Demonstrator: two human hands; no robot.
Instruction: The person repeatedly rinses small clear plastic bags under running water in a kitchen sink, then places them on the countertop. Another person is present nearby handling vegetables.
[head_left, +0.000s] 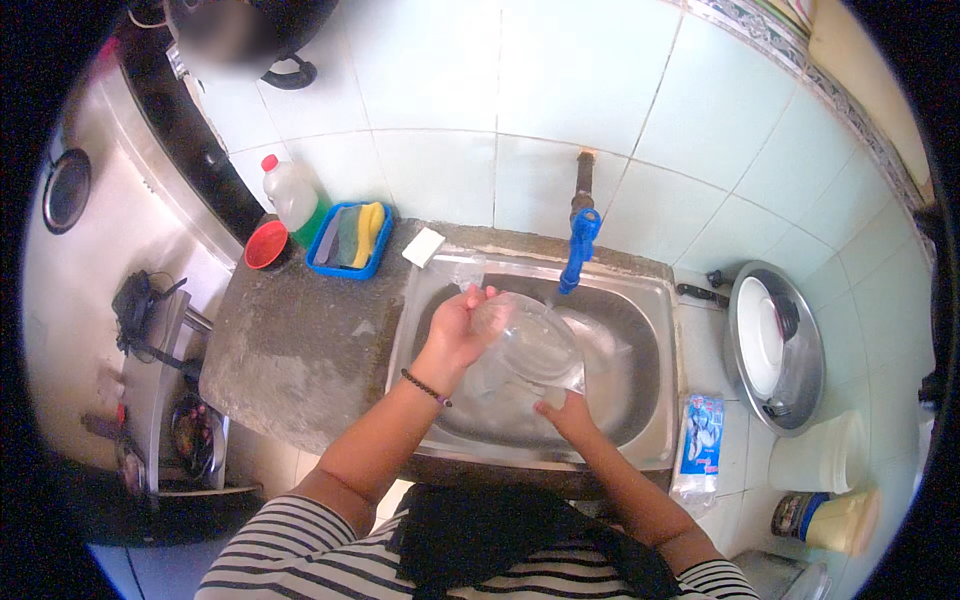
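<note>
Over the stainless steel sink (666, 405), my left hand (465, 322) grips the upper left rim of a clear glass or plastic bowl (551, 341). At the bowl's lower right edge is my right hand (564, 411), its thumb apart and its fingers partly hidden; whether it grips the bowl is not plain. The blue tap (581, 247) hangs just above the bowl. Below the bowl, the sink holds water and blurred, pale or clear things. Beyond my left hand, a small clear glass item (470, 271) stands on the sink's rim.
Left on the stone counter (300, 360) are a blue tray of sponges (349, 240), a red cup (266, 245), a green-liquid bottle (292, 199) and a white block (424, 247). Rightward are a knife (701, 292), a metal basin (814, 360) with dishes, a plastic packet (701, 442) and tubs (817, 454).
</note>
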